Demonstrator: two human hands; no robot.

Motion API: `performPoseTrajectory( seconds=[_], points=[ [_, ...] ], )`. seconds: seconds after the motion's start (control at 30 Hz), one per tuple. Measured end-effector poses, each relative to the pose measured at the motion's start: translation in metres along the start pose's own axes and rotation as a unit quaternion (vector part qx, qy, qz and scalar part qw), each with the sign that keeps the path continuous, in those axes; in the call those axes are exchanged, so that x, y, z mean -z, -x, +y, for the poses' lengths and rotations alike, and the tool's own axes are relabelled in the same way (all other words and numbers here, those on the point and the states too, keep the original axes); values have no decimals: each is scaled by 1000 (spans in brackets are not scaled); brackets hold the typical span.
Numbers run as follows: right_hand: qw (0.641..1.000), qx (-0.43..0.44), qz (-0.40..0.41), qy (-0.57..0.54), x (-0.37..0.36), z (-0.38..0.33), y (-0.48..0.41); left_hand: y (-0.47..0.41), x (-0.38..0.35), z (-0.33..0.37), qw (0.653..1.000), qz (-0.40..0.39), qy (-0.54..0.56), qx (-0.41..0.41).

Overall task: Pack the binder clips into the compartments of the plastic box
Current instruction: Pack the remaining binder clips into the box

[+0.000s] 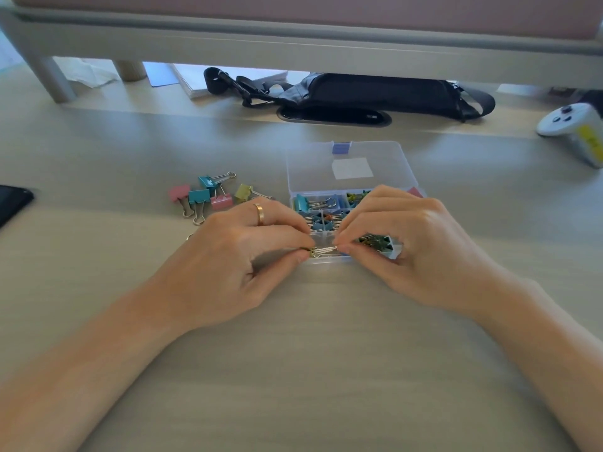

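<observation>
A clear plastic box (326, 263) lies open on the table, its lid (349, 166) folded back. Several small binder clips fill its compartments, a blue one (301, 203) at the upper left. My left hand (241, 256) and my right hand (411, 252) meet over the box's near edge. Both pinch one small binder clip (323, 252): the left fingertips hold its body, the right fingertips hold its wire handles. My right hand hides the box's right side. A loose pile of larger pink, blue and yellow clips (208, 195) lies left of the box.
A black waist bag (375, 93) lies at the back under a shelf. A white controller (574, 128) sits at the far right. A dark phone (11, 200) pokes in at the left edge. Papers (192, 79) lie at the back left.
</observation>
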State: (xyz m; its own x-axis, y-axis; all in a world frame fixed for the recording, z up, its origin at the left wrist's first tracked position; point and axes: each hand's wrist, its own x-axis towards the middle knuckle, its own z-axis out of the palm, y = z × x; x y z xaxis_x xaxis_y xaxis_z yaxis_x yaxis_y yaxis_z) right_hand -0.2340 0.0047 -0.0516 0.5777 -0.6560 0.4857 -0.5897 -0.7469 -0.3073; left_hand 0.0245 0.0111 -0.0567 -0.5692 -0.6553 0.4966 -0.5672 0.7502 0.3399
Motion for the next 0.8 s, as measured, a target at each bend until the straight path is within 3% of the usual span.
performPoseTrajectory(
  seconds=[0.2, 0.37, 0.63, 0.8],
  points=[
    [999, -36, 15, -9, 1, -5, 0, -2, 1, 1, 999, 41, 27, 15],
    [1000, -20, -14, 13, -2, -5, -1, -5, 1, -1, 993, 16, 91, 74],
    [997, 22, -42, 63, 0, -8, -1, -6, 1, 2, 995, -5, 63, 72],
    [997, 39, -22, 66, -1, -7, 0, -5, 1, 3, 1000, -9, 1, 20]
  ],
)
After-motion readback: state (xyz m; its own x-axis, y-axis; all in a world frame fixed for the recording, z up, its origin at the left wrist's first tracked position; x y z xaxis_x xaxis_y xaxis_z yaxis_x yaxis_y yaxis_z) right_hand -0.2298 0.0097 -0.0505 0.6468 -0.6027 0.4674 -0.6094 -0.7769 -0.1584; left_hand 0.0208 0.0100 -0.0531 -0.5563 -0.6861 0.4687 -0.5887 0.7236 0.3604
